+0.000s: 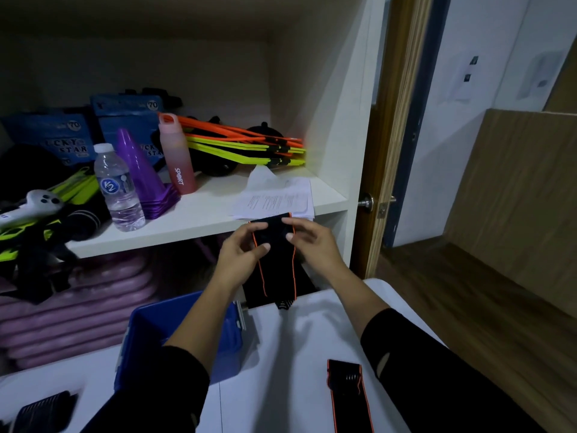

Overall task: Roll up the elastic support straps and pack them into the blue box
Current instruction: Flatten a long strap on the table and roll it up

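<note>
A black elastic strap with orange edging (278,260) hangs in front of the shelf, its lower end touching the white table. My left hand (242,251) and my right hand (309,240) both pinch its top end, fingers curled over it. The blue box (156,323) stands open on the table below my left forearm, which hides part of it. A second black and orange strap (348,392) lies flat on the table by my right arm. Another dark strap piece (43,407) shows at the bottom left.
The white shelf (199,226) holds a water bottle (118,189), purple cones (146,179), a pink bottle (176,154), orange and yellow hurdles (246,145) and papers (278,198). Purple mats (78,301) lie stacked beneath. A wooden door frame (384,151) and cardboard (515,198) stand right.
</note>
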The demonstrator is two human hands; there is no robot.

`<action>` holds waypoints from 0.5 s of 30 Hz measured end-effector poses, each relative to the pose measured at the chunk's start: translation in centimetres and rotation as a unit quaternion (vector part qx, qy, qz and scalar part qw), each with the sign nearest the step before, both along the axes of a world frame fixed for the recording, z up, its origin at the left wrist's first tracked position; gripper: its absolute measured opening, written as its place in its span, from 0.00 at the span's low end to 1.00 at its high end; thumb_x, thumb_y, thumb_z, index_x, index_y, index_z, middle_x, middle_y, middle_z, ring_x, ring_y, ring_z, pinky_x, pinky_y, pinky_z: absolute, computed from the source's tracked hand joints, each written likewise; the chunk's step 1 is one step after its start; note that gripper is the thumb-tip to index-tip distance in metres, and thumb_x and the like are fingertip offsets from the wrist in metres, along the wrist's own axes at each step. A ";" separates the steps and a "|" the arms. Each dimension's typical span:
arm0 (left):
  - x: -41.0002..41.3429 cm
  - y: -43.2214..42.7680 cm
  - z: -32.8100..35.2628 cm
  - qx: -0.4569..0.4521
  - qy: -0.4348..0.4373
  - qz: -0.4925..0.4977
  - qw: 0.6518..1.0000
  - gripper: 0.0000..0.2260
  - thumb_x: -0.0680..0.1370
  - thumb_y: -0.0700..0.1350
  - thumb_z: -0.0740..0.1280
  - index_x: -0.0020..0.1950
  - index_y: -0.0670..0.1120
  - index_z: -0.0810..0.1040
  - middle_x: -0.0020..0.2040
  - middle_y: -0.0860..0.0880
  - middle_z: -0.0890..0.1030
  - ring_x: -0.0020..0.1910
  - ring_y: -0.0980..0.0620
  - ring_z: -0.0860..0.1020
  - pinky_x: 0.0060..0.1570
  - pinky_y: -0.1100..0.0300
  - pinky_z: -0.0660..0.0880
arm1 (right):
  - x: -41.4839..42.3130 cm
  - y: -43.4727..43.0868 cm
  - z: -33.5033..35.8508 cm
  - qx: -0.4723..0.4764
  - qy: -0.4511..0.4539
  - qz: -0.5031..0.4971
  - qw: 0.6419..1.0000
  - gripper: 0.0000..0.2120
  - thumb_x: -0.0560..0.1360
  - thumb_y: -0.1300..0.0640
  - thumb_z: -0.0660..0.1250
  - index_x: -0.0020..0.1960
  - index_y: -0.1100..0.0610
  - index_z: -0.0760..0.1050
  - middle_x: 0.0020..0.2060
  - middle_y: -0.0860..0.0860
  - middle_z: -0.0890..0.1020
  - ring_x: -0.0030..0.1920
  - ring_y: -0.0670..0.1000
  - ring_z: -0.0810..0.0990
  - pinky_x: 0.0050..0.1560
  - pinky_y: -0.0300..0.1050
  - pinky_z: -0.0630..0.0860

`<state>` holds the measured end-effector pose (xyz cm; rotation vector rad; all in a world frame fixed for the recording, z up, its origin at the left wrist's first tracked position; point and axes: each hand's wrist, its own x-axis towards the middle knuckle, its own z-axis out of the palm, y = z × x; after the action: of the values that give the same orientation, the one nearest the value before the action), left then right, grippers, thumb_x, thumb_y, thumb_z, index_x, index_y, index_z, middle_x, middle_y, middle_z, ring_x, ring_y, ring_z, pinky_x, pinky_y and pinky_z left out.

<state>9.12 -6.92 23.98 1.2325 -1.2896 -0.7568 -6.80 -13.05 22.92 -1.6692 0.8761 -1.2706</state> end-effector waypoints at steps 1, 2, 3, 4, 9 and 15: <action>-0.2 0.7 -0.6 0.000 -0.001 -0.004 1.000 0.16 0.73 0.34 0.68 0.54 0.52 0.79 0.52 0.53 0.80 0.52 0.58 0.78 0.55 0.62 0.75 | -0.3 0.8 -0.6 0.003 0.004 0.003 1.000 0.15 0.74 0.65 0.67 0.58 0.53 0.79 0.59 0.51 0.80 0.59 0.50 0.78 0.62 0.42 0.73; -0.4 1.5 -1.3 0.004 -0.005 -0.003 1.000 0.15 0.73 0.34 0.68 0.55 0.50 0.79 0.50 0.54 0.80 0.48 0.60 0.78 0.51 0.66 0.75 | -0.7 1.7 -1.5 0.008 0.010 0.006 1.000 0.14 0.74 0.65 0.67 0.58 0.53 0.79 0.58 0.50 0.81 0.58 0.49 0.78 0.61 0.40 0.73; -0.6 2.3 -2.2 0.012 -0.010 -0.005 1.000 0.14 0.73 0.34 0.68 0.55 0.49 0.79 0.48 0.55 0.80 0.45 0.61 0.77 0.49 0.67 0.75 | -1.0 2.7 -2.5 0.015 0.014 0.009 1.000 0.14 0.75 0.65 0.67 0.58 0.54 0.79 0.55 0.50 0.81 0.55 0.47 0.79 0.59 0.36 0.73; -0.8 3.0 -3.2 0.024 -0.010 -0.007 1.000 0.14 0.73 0.34 0.68 0.54 0.50 0.79 0.47 0.55 0.80 0.44 0.61 0.77 0.48 0.66 0.75 | -1.3 3.8 -3.6 0.024 0.012 0.016 1.000 0.13 0.75 0.66 0.67 0.58 0.56 0.79 0.52 0.51 0.82 0.51 0.47 0.79 0.56 0.34 0.74; -1.0 7.6 -10.4 0.116 0.003 -0.018 0.993 0.14 0.72 0.34 0.69 0.49 0.53 0.81 0.49 0.46 0.81 0.49 0.47 0.79 0.53 0.53 0.76 | -2.3 8.8 -11.2 0.086 0.023 0.011 0.996 0.13 0.73 0.66 0.69 0.53 0.53 0.80 0.46 0.55 0.84 0.42 0.48 0.79 0.48 0.31 0.74; -1.6 14.0 -17.5 0.218 0.030 -0.028 0.975 0.15 0.72 0.31 0.67 0.51 0.49 0.80 0.51 0.52 0.82 0.53 0.48 0.78 0.54 0.55 0.75 | -3.3 15.8 -19.5 0.172 0.039 0.007 0.984 0.13 0.71 0.66 0.70 0.54 0.54 0.78 0.48 0.56 0.83 0.45 0.48 0.83 0.46 0.37 0.76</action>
<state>7.47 7.03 6.52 1.5114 -1.1467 -1.1527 -10.11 2.76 3.41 -1.4543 1.0626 -0.9831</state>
